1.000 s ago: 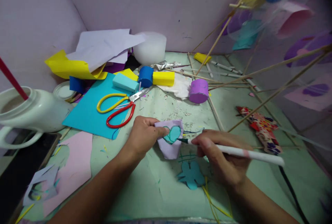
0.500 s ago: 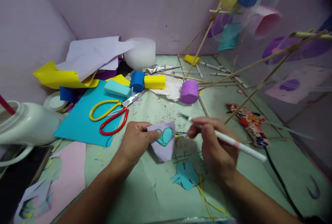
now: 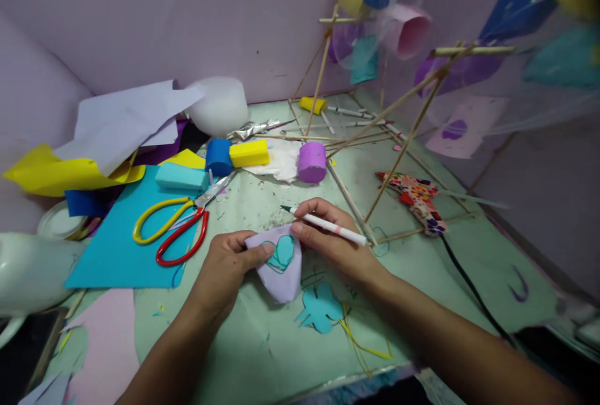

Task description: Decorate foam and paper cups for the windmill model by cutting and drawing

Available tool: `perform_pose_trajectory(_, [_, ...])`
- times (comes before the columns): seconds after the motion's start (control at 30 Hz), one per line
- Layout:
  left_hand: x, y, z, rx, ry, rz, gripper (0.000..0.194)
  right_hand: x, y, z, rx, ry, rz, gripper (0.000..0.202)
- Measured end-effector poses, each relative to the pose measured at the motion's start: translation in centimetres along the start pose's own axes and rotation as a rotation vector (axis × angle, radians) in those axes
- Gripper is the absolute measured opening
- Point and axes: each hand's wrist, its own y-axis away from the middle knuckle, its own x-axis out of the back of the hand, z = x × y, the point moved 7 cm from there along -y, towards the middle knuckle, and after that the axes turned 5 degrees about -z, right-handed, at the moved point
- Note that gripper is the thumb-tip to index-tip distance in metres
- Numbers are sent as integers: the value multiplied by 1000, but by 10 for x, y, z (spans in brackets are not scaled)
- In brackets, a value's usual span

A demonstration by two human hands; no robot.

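Note:
Between thumb and fingers, my left hand (image 3: 229,270) grips a small lilac folded paper piece (image 3: 284,286) by its left side. A turquoise heart (image 3: 280,252) outlined in green shows on its face. My right hand (image 3: 335,236) has a white felt-tip marker (image 3: 335,228) held in its fingers, the dark green tip pointing left and clear of the paper. The right thumb and fingertips touch the paper's upper right corner. On the table just below lies a turquoise paper cut-out (image 3: 321,308) with dark pen marks, beside some yellow strips (image 3: 365,342).
Scissors (image 3: 197,211) with yellow and red handles lie on a turquoise sheet (image 3: 107,261) at left. Behind are a blue cylinder (image 3: 218,156), a yellow box (image 3: 249,154) and a purple cylinder (image 3: 312,162). A stick frame (image 3: 403,136) and a patterned glue gun (image 3: 415,199) stand right.
My right hand has moved left with the marker and now touches the paper's corner. The view has shifted to the right, so the table things appear further left.

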Motion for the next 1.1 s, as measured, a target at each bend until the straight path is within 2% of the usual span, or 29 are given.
perform_pose_trajectory(0.23, [0, -3, -1, 11, 32, 28, 18, -1, -1, -3, 19, -54, -23, 19])
perform_pose_trajectory(0.3, [0, -3, 0, 0, 41, 46, 19, 4, -1, -6, 37, -33, 5, 17])
perform_pose_trajectory(0.43, [6, -2, 1, -12, 19, 128, 19, 23, 5, -31, 219, 57, 163, 24])
perform_pose_trajectory(0.53, [8, -1, 2, -7, -5, 135, 17, 29, 11, -48, 324, 167, 203, 32])
perform_pose_trajectory(0.6, [8, -1, 2, 0, -1, 122, 16, 26, 13, -51, 342, 259, 163, 34])
perform_pose_trajectory(0.77, [8, -1, 2, -2, -1, 122, 16, 8, 16, -49, 424, 465, 11, 23])
perform_pose_trajectory(1.1, [6, -2, 2, -11, 9, 98, 17, -1, 16, -42, 445, 576, -37, 22])
